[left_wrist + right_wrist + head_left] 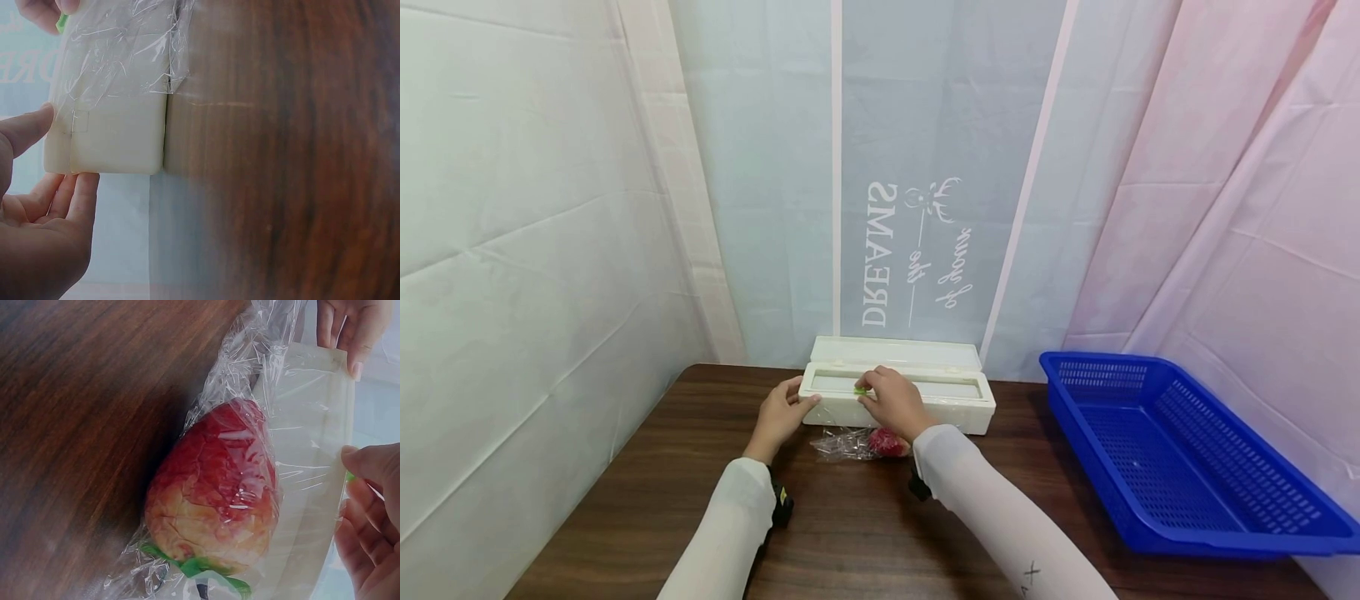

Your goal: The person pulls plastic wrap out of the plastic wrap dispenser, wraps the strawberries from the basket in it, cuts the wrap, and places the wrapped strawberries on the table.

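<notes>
A long white cling film dispenser box (958, 418) lies across the table with its lid (895, 350) raised at the back. My left hand (781, 417) grips the box's left end, thumb at the upper front edge and fingers against the end face. On the top edge, my right hand (895, 403) pinches a small green slide cutter (860, 391), mostly covered by the fingers. Clear cling film (125, 50) drapes down the box front. Close before the box, a red and yellow peach-like fruit (212, 481) with green leaves sits within the film.
To the right stands a blue perforated plastic basket (1217, 533). The dark wood table (842, 542) ends at a back edge by a hanging curtain (760, 167) with white lettering. More pale fabric (535, 275) hangs along the left side.
</notes>
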Motion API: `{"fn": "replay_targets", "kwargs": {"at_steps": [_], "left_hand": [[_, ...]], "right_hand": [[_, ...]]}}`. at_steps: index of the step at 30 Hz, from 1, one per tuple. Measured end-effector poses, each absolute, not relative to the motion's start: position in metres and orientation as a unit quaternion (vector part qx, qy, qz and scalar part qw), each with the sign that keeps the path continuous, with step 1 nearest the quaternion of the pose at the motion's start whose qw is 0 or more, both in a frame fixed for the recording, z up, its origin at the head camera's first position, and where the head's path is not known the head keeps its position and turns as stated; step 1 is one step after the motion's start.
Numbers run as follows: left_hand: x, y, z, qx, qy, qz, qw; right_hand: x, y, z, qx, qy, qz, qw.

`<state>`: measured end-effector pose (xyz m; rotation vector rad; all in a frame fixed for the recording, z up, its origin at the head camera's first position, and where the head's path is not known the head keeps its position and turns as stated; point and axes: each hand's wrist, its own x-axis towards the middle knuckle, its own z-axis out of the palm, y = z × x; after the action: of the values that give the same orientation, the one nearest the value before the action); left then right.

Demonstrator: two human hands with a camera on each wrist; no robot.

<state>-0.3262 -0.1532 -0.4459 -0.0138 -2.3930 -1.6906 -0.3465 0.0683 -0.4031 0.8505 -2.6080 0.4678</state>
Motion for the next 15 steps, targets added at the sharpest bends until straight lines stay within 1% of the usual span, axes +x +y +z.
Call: {"fn": "replay_targets", "kwargs": {"at_steps": [10, 15], "left_hand": [[-0.3269, -0.1538, -0.4459, -0.007, -0.812, -0.575, 0.103], [-0.3272, -0.1538, -0.445, -0.006, -0.811, -0.576, 0.099]], "right_hand": [[-0.3489, 0.067, -0.4053, 0.331, -0.91, 0.143, 0.207], [-0.3487, 0.0667, -0.4048, 0.334, -0.909, 0.142, 0.203]]}}
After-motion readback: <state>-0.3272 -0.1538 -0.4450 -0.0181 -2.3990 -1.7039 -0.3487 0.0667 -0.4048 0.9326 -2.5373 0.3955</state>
